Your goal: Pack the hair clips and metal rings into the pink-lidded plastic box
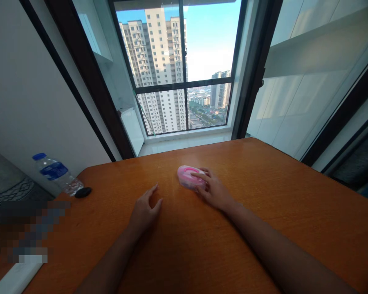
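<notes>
"Forearms filled the near edge of my feed, both reaching out over an orange wooden table. What did you make of the hands?"

"Left hand sat open and wide on the wood, fingers spread, holding nothing. Right hand was narrow, its fingers curled across a pink oval box that lay mid-table, far and to the right of the left hand."

"Any writing on that box?"

"None I could read, and the fingers covered part of it. A water bottle with a blue cap and blue label lay at the far left, its label too small to read. A small black oval thing sat touching its base. I judged both had been set aside, away from the hands."

"And beyond the table?"

"A window looking out on apartment towers."
</notes>
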`<state>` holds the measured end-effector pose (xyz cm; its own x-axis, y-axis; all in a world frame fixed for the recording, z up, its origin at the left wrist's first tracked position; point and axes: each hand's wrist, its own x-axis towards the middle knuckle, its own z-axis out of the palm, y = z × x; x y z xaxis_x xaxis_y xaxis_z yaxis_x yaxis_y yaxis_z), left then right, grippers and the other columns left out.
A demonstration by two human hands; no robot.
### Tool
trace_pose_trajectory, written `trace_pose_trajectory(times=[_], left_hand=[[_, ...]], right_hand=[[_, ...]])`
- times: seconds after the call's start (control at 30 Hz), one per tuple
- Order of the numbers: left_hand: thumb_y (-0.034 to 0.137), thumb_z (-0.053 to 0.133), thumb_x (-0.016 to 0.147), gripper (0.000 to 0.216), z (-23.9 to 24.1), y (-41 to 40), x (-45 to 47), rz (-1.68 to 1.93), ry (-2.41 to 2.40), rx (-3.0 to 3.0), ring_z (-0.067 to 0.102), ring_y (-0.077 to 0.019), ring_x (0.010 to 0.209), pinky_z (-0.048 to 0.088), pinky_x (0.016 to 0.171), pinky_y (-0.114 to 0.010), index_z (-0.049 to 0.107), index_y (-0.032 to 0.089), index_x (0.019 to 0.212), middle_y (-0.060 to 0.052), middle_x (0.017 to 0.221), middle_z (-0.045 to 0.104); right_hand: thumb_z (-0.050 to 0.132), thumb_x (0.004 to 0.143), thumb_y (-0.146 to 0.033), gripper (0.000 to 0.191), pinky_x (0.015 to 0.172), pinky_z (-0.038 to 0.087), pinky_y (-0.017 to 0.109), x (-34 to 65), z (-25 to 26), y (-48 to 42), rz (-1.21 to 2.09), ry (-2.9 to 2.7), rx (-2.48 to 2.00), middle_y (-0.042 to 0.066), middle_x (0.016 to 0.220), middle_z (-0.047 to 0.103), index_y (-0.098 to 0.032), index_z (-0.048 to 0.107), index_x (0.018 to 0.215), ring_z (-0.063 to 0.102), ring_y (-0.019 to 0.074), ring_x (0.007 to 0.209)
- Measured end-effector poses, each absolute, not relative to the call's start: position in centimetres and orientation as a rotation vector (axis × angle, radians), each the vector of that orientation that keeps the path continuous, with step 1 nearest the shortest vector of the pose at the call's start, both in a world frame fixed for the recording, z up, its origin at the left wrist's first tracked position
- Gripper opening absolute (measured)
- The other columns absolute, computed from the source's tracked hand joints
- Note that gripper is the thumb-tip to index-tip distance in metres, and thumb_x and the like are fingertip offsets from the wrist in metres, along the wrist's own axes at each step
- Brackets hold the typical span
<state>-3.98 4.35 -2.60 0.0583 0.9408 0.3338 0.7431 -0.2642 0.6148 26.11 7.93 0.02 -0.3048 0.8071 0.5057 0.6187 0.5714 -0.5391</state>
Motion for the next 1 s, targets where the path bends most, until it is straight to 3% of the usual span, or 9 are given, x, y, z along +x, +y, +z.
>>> trace_pose_trajectory(times=[0.2, 0.4, 0.57, 0.7, 0.77, 0.87, 1.0], left_hand=[[0.036, 0.055, 0.086, 0.051, -3.0, 4.6, -4.3, 0.868, 1.882, 2.146, 0.054, -0.0263, 0.131, 0.040, 0.114, -0.042, 0.058, 0.013, 0.132, -0.012, 0.140, 0.058], [0.035, 0.053, 0.087, 0.051, -3.3, 4.6, -4.3, 0.757, 1.924, 2.187, 0.050, -0.0262, 0.134, 0.038, 0.115, -0.043, 0.058, 0.013, 0.133, -0.012, 0.145, 0.053], [0.037, 0.050, 0.089, 0.052, -3.5, 4.7, -4.3, 0.720, 1.892, 2.218, 0.046, -0.0253, 0.138, 0.036, 0.116, -0.042, 0.057, 0.012, 0.134, -0.012, 0.146, 0.052], [0.037, 0.049, 0.090, 0.053, -3.4, 4.6, -4.2, 0.668, 1.858, 2.251, 0.040, -0.0254, 0.141, 0.031, 0.119, -0.044, 0.055, 0.012, 0.136, -0.013, 0.149, 0.048], [0.038, 0.048, 0.091, 0.053, -3.3, 4.5, -4.1, 0.619, 1.867, 2.267, 0.038, -0.0264, 0.143, 0.027, 0.120, -0.047, 0.054, 0.013, 0.138, -0.013, 0.150, 0.046], [0.040, 0.047, 0.092, 0.053, -3.0, 4.4, -3.9, 0.549, 1.878, 2.287, 0.034, -0.0270, 0.144, 0.024, 0.120, -0.049, 0.054, 0.015, 0.139, -0.013, 0.152, 0.043], [0.040, 0.046, 0.093, 0.054, -2.7, 4.2, -3.8, 0.499, 1.876, 2.293, 0.034, -0.0275, 0.145, 0.025, 0.120, -0.048, 0.053, 0.014, 0.140, -0.014, 0.153, 0.041]], right_hand=[[0.058, 0.088, -0.036, 0.046, 0.096, 0.046, 0.045, 31.1, -0.1, 10.6, -0.034, -1.565, -1.693, 0.012, 0.129, 0.041, -0.029, 0.057, 0.133, 0.053, 0.0273, 0.109], [0.057, 0.088, -0.038, 0.048, 0.092, 0.043, 0.052, 33.0, 0.6, 10.6, -0.176, -1.383, -1.868, 0.016, 0.129, 0.041, -0.027, 0.055, 0.135, 0.048, 0.0343, 0.116], [0.061, 0.087, -0.036, 0.052, 0.103, 0.033, 0.061, 30.5, 1.7, 9.5, -0.385, -1.421, -1.691, 0.017, 0.145, 0.034, -0.025, 0.051, 0.137, 0.034, 0.0401, 0.133], [0.052, 0.093, -0.034, 0.041, 0.113, 0.030, 0.050, 27.3, 1.6, 7.5, -0.197, -1.926, -1.327, 0.013, 0.143, 0.046, -0.023, 0.054, 0.133, 0.037, 0.0305, 0.137], [0.052, 0.093, -0.041, 0.050, 0.115, 0.030, 0.046, 25.8, 1.1, 6.4, -0.016, -2.181, -1.237, 0.012, 0.148, 0.043, -0.023, 0.049, 0.140, 0.036, 0.0288, 0.140], [0.053, 0.091, -0.054, 0.069, 0.118, 0.024, 0.049, 24.4, 0.2, 5.4, 0.193, -2.489, -1.168, 0.013, 0.156, 0.035, -0.023, 0.037, 0.150, 0.029, 0.0312, 0.145], [0.045, 0.093, -0.061, 0.067, 0.120, 0.014, 0.053, 24.1, -0.1, 5.2, 0.320, -2.627, -1.195, 0.012, 0.158, 0.031, -0.024, 0.039, 0.150, 0.024, 0.0322, 0.147]])
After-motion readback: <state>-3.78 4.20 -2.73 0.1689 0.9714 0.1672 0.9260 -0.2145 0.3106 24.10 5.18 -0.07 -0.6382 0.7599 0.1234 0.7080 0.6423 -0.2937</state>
